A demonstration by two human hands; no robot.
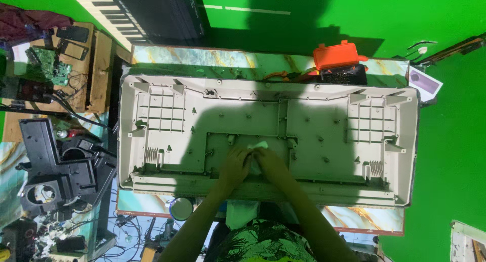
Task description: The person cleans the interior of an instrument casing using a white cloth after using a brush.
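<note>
We see the fingers (251,155) of both hands bunched close together over a small white cloth (259,145), a corner of which pokes out just above the knuckles. The left hand (235,166) and the right hand (268,164) touch each other at the fingertips, and both seem to pinch or press the cloth, though we cannot tell exactly which fingers grip it because the shadow of the head falls across them.

The cloth lies against the inside of a large beige plastic shell (324,135), a long, shallow casing with ribs, screw posts and grilles at both ends. The hands rest near its middle, slightly toward the near edge. Both forearms reach up from the bottom of the view, over the shell's front rim.

The shell covers most of a marble-patterned desk (202,57), whose far and near strips show around it. At the far edge stands an orange plastic case (336,55) on a dark box. Beyond the desk, at the top left, we make out a piano keyboard (109,11).

To the left sit black plastic housing parts (55,163), tangled cables and a green circuit board (48,62) on a wooden surface. A round lidded tin (181,208) sits by the desk's near edge.
</note>
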